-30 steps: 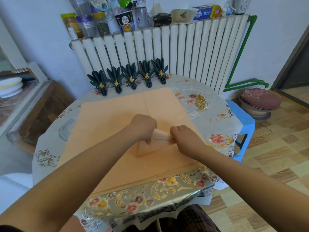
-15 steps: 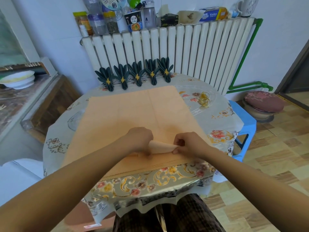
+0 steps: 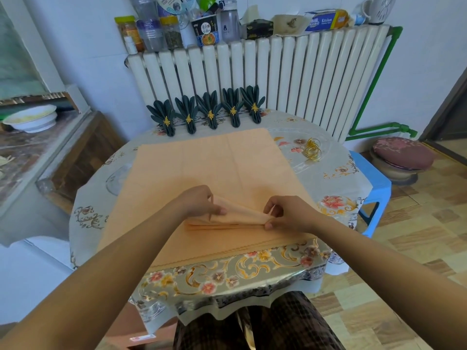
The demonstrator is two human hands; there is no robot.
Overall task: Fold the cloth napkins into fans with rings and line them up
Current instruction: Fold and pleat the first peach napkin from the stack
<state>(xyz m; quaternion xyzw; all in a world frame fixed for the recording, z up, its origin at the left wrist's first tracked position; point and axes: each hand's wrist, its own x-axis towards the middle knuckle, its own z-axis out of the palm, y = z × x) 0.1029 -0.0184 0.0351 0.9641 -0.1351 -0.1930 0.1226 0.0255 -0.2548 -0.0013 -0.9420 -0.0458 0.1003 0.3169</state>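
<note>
Peach napkin (image 3: 237, 218) pinched at both ends of a raised fold, over a stack of flat peach cloths on the table.

Left hand (image 3: 199, 204) grips the left end of the fold with fingers curled round the cloth, and right hand (image 3: 288, 213) pinches the right end between thumb and fingertips; the pleated layers lie flat just below the lifted edge. The peach stack (image 3: 214, 162) covers the middle of the round table with its floral tablecloth (image 3: 227, 274), near the person's edge. Five dark green fan napkins (image 3: 209, 109) with gold rings stand in a row at the far edge, against the white radiator (image 3: 290, 77). Loose gold rings (image 3: 312, 149) lie on the tablecloth to the right of the stack, well apart from the hands. A blue stool (image 3: 371, 183) stands beside the table on the right.
</note>
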